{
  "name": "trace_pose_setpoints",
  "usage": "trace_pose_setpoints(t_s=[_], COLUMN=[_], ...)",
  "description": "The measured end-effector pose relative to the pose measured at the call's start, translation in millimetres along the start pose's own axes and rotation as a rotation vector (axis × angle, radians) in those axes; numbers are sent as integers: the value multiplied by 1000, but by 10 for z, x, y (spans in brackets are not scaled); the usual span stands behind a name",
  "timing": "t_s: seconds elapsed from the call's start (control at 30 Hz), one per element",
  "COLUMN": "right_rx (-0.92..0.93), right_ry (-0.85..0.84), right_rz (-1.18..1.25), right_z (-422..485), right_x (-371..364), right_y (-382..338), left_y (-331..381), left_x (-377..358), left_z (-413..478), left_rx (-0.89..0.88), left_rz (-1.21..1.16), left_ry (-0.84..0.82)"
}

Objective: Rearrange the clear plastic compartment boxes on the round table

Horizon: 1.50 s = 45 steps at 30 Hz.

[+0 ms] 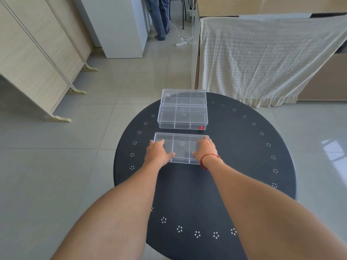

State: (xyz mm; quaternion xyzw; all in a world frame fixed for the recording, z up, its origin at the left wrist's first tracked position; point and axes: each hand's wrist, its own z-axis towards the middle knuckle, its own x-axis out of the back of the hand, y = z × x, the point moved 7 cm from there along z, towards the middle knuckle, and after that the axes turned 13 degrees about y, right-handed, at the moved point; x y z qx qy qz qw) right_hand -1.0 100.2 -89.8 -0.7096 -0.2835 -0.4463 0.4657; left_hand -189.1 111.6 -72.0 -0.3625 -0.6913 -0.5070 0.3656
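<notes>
Three clear plastic compartment boxes lie in a row on the dark round table [244, 156]. The nearest box [181, 147] is held at both ends: my left hand [158, 152] grips its left end and my right hand [205, 150], with a red string at the wrist, grips its right end. Just beyond it sits the middle box [183, 117], which bears a small red label at its front right corner. The far box [183, 96] touches the middle one and reaches the table's far edge.
A folding screen [37, 59] stands to the left on the tiled floor. A cream cloth [262, 59] drapes over furniture behind the table at right. A person's legs [159, 17] and a power strip with cables [181, 44] are far back.
</notes>
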Motion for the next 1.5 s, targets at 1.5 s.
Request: trace_pose_setpoints(t_s=[1.5], right_rx=[-23], right_ry=[49], right_rz=[145], right_z=[328], right_x=[255], right_y=[79], left_y=[391], left_x=[-1], left_z=[225], left_rx=[-134], left_rz=[-1], left_ry=[138])
